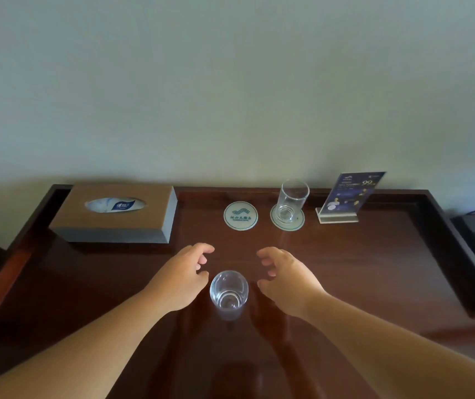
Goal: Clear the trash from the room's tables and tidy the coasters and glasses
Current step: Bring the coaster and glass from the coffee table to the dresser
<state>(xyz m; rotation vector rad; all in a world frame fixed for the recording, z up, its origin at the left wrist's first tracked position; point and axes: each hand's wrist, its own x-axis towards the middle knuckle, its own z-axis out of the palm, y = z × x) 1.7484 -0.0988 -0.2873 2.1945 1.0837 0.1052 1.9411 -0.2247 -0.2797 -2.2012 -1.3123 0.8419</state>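
Glass (228, 292), the nearer of two, is standing upright on the bare table (374, 269) between the two grips, off any coaster. The left grip (181, 279) is hovering just beside its left rim, fingers loosely curled and holding nothing; whether the thumb is touching the glass I cannot tell. The right grip (288, 280) is hanging a little apart on the other side, equally relaxed and empty.

Farther back, an empty coaster (240, 216) with a green logo is lying flat near the wall. Just beside it, the second glass (291, 203) is sitting upright on its own coaster (299, 223). A tissue box (115, 214) is resting to the left of them and a blue card stand (345, 197) to the right.

By my reading the tidying is running about halfway: one glass is paired with a coaster, while the near one is waiting to be lifted onto the free coaster. Nothing I would call trash is showing on this table; other tables are lying out of view.
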